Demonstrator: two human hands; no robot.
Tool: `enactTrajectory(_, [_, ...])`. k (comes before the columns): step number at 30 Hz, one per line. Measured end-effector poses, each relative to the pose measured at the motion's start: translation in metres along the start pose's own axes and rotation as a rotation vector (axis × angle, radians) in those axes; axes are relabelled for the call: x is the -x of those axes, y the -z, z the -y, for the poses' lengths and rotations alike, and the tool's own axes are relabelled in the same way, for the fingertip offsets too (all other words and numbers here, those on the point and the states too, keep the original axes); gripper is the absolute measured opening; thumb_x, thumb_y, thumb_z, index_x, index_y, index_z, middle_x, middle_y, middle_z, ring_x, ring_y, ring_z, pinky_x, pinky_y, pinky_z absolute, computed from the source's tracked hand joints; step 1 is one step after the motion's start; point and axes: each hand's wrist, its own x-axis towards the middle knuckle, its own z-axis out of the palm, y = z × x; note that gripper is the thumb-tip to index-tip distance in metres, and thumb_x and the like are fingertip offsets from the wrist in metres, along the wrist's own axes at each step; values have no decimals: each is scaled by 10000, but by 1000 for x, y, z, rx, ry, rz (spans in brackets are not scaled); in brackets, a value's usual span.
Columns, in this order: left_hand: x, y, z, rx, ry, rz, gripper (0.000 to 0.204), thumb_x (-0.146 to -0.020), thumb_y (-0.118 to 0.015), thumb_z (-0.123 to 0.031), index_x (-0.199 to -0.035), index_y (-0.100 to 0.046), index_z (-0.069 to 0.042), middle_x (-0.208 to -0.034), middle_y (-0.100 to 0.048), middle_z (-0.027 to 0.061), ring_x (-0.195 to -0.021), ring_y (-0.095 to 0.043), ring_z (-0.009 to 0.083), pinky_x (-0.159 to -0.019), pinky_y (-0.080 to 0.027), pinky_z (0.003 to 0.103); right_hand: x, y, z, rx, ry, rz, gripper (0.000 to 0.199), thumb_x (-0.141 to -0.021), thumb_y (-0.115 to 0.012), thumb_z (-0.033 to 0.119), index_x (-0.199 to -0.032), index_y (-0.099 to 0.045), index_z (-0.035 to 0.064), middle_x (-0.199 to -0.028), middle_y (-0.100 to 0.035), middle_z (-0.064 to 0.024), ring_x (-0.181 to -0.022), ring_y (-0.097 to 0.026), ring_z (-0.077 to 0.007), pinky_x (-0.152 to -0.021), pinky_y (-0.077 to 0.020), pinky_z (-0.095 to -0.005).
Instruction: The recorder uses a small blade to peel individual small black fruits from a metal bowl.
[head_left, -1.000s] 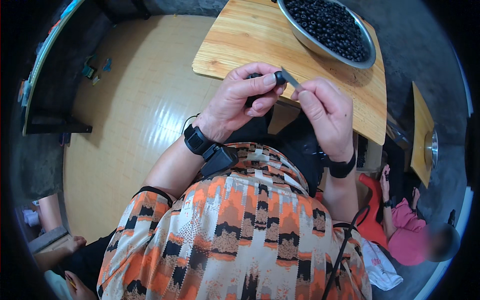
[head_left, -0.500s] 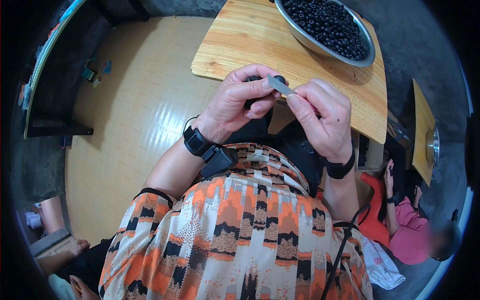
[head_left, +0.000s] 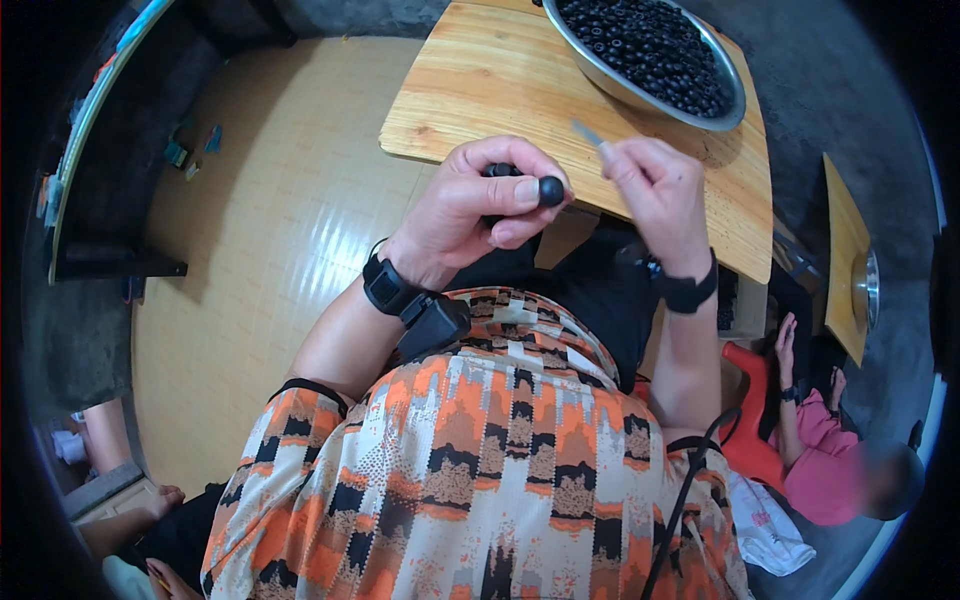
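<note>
Wooden table (head_left: 470,85) beyond, left hand (head_left: 470,196) pinches a black ball (head_left: 551,191) I judge light, firm, perhaps slick, best held by its sides; right hand (head_left: 665,195), apart, grips a blade (head_left: 586,131).

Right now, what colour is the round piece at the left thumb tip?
The round piece in the left hand is black; head view shows it best.

Beyond the right hand (head_left: 662,195) stands the bowl (head_left: 606,76); leftward, the table (head_left: 485,85) lies open.
</note>
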Motion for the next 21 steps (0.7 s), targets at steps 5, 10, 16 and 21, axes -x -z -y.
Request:
enactTrajectory(5, [-1, 6, 3, 129, -16, -18, 156, -897, -610, -65, -1038, -629, -1, -886, -624, 154, -498, -456, 78, -432, -348, 183, -2, 3, -1, -75, -109, -98, 255, -899, -635, 206, -776, -633, -17, -659, -595, -105, -583, -553, -174, -554, -415, -293])
enactTrajectory(10, [-2, 11, 6, 146, -9, 1, 144, -911, -590, -64, -1037, -624, -4, -901, -621, 159, -503, -455, 74, -432, -356, 184, 0, -9, 14, -434, -87, -51, 184, -874, -694, 183, -897, -664, 2, -695, -568, 43, -625, -479, -39, -552, -379, -217])
enactTrajectory(16, [-2, 6, 3, 117, 23, -55, 128, -908, -592, -56, -1025, -628, -15, -856, -631, 142, -507, -466, 79, -433, -357, 184, 1, -15, 34, -760, -174, 110, 235, -833, -736, 106, -1023, -663, -11, -748, -580, 65, -647, -468, 16, -578, -359, -129])
enactTrajectory(21, [0, 1, 3, 89, 63, -105, 93, -889, -625, -53, -975, -633, -21, -814, -634, 128, -512, -474, 79, -433, -348, 180, 0, -20, 36, -871, -182, 132, 159, -847, -710, 82, -958, -654, -17, -791, -643, 6, -715, -565, -26, -632, -444, -160])
